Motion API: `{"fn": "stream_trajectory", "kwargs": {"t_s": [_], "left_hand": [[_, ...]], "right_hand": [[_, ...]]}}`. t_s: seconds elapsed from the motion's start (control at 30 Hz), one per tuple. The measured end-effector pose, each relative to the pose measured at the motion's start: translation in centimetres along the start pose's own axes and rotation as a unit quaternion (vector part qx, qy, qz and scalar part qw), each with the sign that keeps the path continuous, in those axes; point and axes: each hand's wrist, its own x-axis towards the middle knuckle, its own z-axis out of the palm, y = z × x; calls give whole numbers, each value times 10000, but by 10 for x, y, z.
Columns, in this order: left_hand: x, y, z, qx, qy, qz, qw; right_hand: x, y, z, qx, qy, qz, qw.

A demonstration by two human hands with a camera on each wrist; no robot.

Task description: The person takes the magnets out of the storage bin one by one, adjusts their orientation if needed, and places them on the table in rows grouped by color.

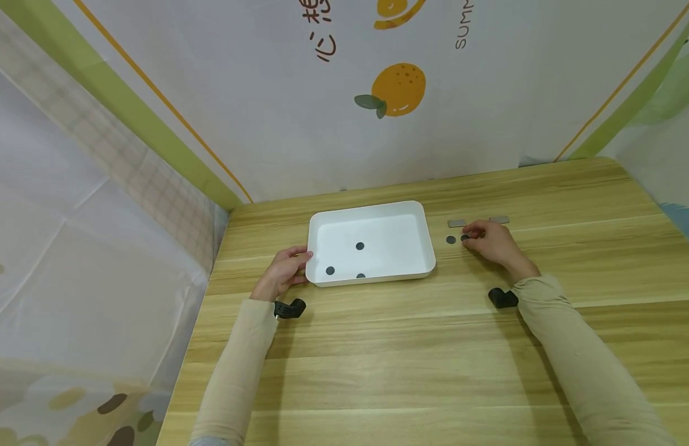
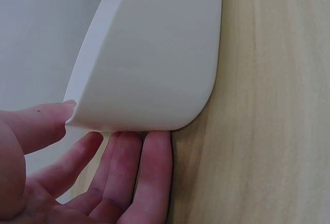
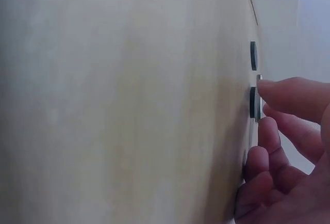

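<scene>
White tray (image 1: 424, 248) long axis left-right on worktop (image 1: 411, 347). Left hand (image 1: 283, 272) grips its left rim; right hand (image 1: 491, 241) fingertips pinch dark disc (image 1: 464, 238).

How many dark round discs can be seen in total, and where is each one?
5. Three dark discs lie in the white tray. Two lie on the table right of it: one free, one at the right hand's fingertips. The hand may hide more.
</scene>
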Motion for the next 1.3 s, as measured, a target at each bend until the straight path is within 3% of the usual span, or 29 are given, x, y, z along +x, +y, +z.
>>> {"fn": "stream_trajectory", "kwargs": {"t_s": [0.4,0.73,1.1,1.3], "left_hand": [[0,0,0,34,0,29,10000],[-1,-1,0,87,5,54,9999],[-2,1,0,40,-2,70,10000],[-1,0,-1,8,15,20,10000]], "right_hand": [[1,-18,-3,227,127,103,9996],[4,-55,2,592,173,-314,9976],[5,-90,29,1127,-584,-807,9886],[5,-103,54,1056,-1064,-1145,9821]]}}
